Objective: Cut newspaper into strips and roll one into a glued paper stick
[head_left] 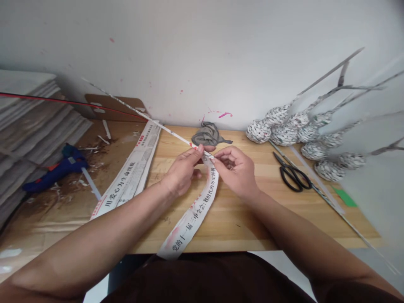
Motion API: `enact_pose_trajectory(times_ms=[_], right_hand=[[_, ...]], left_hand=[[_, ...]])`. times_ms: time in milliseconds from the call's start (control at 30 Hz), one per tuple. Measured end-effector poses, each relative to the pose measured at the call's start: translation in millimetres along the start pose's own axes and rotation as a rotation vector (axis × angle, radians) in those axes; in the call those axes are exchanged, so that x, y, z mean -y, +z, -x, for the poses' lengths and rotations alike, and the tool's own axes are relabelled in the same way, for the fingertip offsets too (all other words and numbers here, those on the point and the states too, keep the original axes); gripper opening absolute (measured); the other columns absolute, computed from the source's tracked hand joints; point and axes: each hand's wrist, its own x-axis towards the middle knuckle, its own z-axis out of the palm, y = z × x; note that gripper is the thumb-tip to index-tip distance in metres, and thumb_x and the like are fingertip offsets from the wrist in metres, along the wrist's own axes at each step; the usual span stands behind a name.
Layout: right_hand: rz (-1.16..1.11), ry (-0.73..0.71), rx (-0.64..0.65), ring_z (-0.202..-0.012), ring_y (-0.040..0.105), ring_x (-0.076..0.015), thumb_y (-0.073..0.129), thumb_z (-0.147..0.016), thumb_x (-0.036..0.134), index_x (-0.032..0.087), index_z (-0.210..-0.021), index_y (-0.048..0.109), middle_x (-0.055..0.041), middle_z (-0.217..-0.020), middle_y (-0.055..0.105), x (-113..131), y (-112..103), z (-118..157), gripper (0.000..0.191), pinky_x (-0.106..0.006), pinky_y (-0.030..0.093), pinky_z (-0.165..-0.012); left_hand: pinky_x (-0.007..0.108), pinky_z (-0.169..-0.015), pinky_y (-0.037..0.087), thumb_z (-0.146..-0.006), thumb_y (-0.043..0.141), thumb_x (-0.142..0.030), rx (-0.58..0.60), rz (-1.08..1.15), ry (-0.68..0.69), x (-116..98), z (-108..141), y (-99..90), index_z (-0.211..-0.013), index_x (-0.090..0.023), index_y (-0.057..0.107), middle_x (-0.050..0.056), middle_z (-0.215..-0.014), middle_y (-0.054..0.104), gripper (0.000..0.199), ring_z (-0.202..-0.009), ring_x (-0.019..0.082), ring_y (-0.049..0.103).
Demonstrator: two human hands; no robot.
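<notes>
Over the middle of the wooden table, a strip of newspaper (202,206) hangs from my fingers and curves down to the table's front edge. Its upper end is wound into a thin rolled paper stick (158,124), which slants up to the far left. My left hand (186,168) pinches the stick near where the strip joins it. Fingers curled, my right hand (235,168) grips the junction of strip and stick between thumb and forefinger. Behind both hands a crumpled grey cloth (208,134) lies by the wall.
Newspaper strips (132,168) lie left, beside a blue glue gun (58,168) on stained cardboard (28,235). A newspaper stack (31,113) stands behind. On the right are black-handled scissors (293,174), a long paper stick (334,206), several woven paper gourds (284,134) and a green scrap (345,197).
</notes>
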Motion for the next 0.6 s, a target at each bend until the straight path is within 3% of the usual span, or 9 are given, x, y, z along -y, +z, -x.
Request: enact_pose_trajectory(times_ms=[133, 267, 433, 600], right_hand=[[0.014, -0.026, 0.037, -0.064, 0.063, -0.0125, 0.066, -0.085, 0.023, 0.020, -0.088, 0.063, -0.0010, -0.078, 0.070, -4.0, -2.0, -0.9, 0.005, -0.025, 0.047, -0.058], [-0.120, 0.139, 0.123, -0.067, 0.064, -0.0134, 0.067, -0.086, 0.031, 0.021, -0.091, 0.062, -0.0013, -0.080, 0.070, -4.8, -4.4, -5.9, 0.013, -0.026, 0.048, -0.059], [-0.247, 0.261, 0.201, -0.060, 0.060, -0.0114, 0.073, -0.080, 0.039, 0.019, -0.082, 0.063, 0.0001, -0.072, 0.068, -3.0, -2.0, -8.4, 0.022, -0.025, 0.047, -0.055], [-0.315, 0.420, 0.297, -0.051, 0.057, -0.0104, 0.075, -0.076, 0.044, 0.019, -0.078, 0.060, 0.0023, -0.063, 0.065, -8.9, -2.1, -9.2, 0.029, -0.024, 0.045, -0.048]], left_hand=[[0.017, -0.043, 0.031, -0.088, 0.062, -0.044, -0.028, -0.004, 0.007, -2.3, -1.8, -1.5, -0.100, -0.019, 0.075, 0.006, -0.085, 0.065, 0.031, -0.076, 0.014, 0.057], [0.018, -0.043, 0.030, -0.088, 0.062, -0.045, -0.040, -0.027, 0.026, -3.0, -2.3, -2.9, -0.103, -0.019, 0.076, 0.006, -0.084, 0.066, 0.033, -0.072, 0.013, 0.056], [0.019, -0.044, 0.034, -0.086, 0.066, -0.044, 0.032, -0.150, 0.023, -1.1, -0.1, -0.3, -0.108, -0.018, 0.076, 0.009, -0.094, 0.071, 0.036, -0.061, 0.011, 0.052], [0.020, -0.045, 0.034, -0.083, 0.069, -0.046, 0.046, -0.148, -0.001, 1.7, -0.8, -0.2, -0.108, -0.016, 0.077, 0.006, -0.075, 0.068, 0.040, -0.053, 0.008, 0.047]])
